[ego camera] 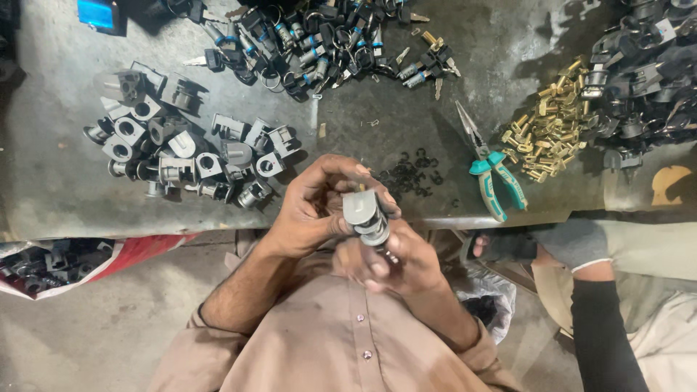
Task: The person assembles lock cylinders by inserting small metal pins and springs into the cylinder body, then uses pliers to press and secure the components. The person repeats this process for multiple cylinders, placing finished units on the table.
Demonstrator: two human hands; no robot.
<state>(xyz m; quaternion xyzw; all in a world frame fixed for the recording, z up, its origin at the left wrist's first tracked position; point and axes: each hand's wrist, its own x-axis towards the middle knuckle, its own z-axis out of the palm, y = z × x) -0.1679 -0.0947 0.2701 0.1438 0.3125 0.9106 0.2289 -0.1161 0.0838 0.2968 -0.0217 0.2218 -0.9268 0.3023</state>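
Observation:
My left hand (316,207) and my right hand (396,258) meet just in front of the bench edge, both gripping one grey metal lock housing (365,215). The left fingers curl over its top and back. The right hand holds it from below, its fingers partly hidden behind the part. A small metal piece shows under the housing by the right fingers.
A grey bench (58,174) carries a pile of grey lock housings (189,156), keyed lock cylinders (319,43), small black clips (414,174), teal-handled pliers (494,174), brass pieces (548,134) and black parts (639,72). Another person's gloved hand (573,243) rests at the right.

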